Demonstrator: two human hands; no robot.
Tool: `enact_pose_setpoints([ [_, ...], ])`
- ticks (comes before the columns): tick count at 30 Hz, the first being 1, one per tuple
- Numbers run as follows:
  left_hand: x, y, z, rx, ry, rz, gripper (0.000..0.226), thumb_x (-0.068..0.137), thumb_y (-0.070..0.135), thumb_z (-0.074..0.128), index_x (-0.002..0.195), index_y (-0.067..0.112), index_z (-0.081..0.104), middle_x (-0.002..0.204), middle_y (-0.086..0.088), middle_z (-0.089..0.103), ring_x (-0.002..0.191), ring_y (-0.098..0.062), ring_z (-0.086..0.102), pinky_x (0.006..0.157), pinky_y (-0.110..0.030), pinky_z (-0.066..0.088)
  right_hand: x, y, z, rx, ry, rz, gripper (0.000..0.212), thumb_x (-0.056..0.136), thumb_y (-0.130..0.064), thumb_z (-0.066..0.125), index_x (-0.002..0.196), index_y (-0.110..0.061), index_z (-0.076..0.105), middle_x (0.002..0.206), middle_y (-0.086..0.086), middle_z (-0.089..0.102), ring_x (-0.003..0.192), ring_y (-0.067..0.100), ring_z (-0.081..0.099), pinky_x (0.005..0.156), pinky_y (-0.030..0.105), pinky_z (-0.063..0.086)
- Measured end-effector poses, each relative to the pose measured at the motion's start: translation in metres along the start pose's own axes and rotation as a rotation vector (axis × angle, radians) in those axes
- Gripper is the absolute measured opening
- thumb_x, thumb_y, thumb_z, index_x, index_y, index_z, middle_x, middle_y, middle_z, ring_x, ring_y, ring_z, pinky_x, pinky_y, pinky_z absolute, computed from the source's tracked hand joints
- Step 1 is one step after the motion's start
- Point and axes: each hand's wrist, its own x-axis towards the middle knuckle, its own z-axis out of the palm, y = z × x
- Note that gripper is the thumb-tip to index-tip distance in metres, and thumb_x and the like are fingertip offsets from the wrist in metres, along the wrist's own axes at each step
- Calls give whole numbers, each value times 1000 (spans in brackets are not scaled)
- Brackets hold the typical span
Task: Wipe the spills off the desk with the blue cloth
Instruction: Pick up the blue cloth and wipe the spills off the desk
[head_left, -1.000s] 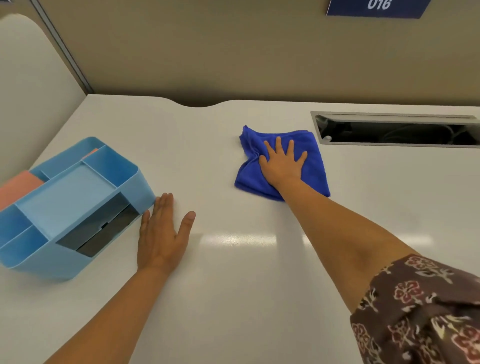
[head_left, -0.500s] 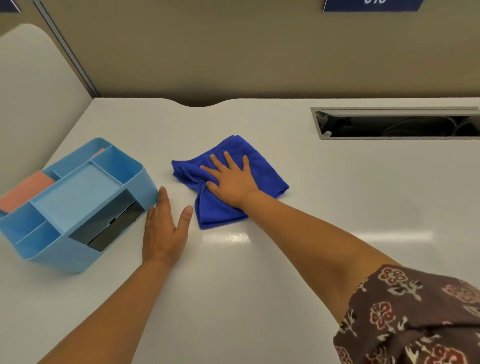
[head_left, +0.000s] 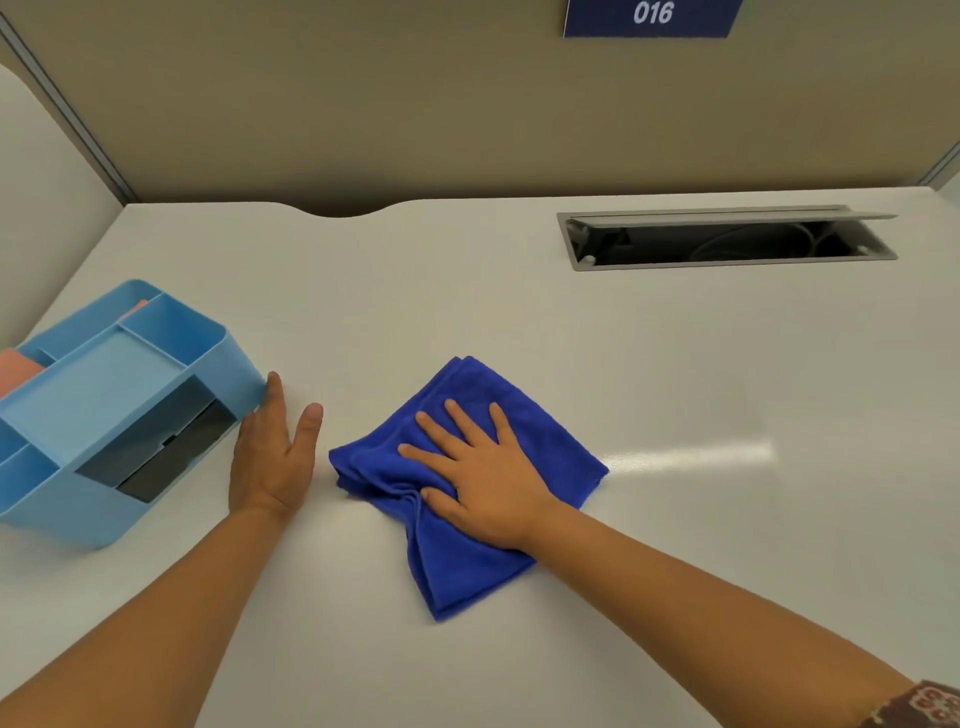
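Note:
A folded, rumpled blue cloth (head_left: 457, 551) lies on the white desk (head_left: 519, 312) in front of me. My right hand (head_left: 483, 473) presses flat on top of it, fingers spread and pointing away to the left. My left hand (head_left: 275, 457) rests flat on the desk just left of the cloth, its fingertips touching the side of a light blue organiser (head_left: 104, 410). No spill is visible on the glossy desk surface.
The light blue organiser stands at the left edge, with a pink item (head_left: 18, 366) in its far compartment. An open cable slot (head_left: 722, 241) is set in the desk at the back right. A beige partition (head_left: 415, 104) with a blue sign (head_left: 652, 15) rises behind.
My right hand has slid the cloth from the back middle of the desk toward me and leftward, ending close to my left hand. The left hand has stayed by the organiser.

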Motion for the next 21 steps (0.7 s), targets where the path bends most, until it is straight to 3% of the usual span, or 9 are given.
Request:
enact_pose_setpoints([
  [5, 0, -3, 2, 53, -34, -4, 63, 95, 42, 29, 150, 19, 9, 158, -9, 19, 145, -31, 18, 116, -46, 18, -45, 31, -2, 26, 18, 136, 59, 91, -56, 16, 149, -42, 16, 161, -11, 3, 150, 20, -7, 117, 56, -10],
  [10, -1, -5, 3, 76, -57, -9, 66, 93, 46, 28, 150, 21, 7, 160, -4, 14, 147, -30, 12, 117, -46, 13, -37, 62, -13, 9, 37, 347, 69, 83, -61, 3, 149, -43, 9, 162, -12, -1, 150, 21, -8, 118, 57, -6],
  [15, 0, -2, 5, 99, -48, -7, 68, 93, 47, 33, 150, 19, 9, 160, -4, 14, 147, -30, 11, 118, -45, 12, 21, 89, -25, 5, 80, 561, 58, 97, -56, 20, 151, -36, 10, 162, -5, -1, 150, 25, -7, 116, 61, -3],
  [21, 2, 0, 6, 148, -30, 17, 73, 90, 50, 36, 150, 18, 9, 159, -8, 15, 146, -31, 14, 117, -45, 14, 64, 70, -27, 23, 79, 611, 61, 97, -55, 19, 152, -32, 6, 162, -2, -4, 149, 30, -9, 115, 63, -4],
])
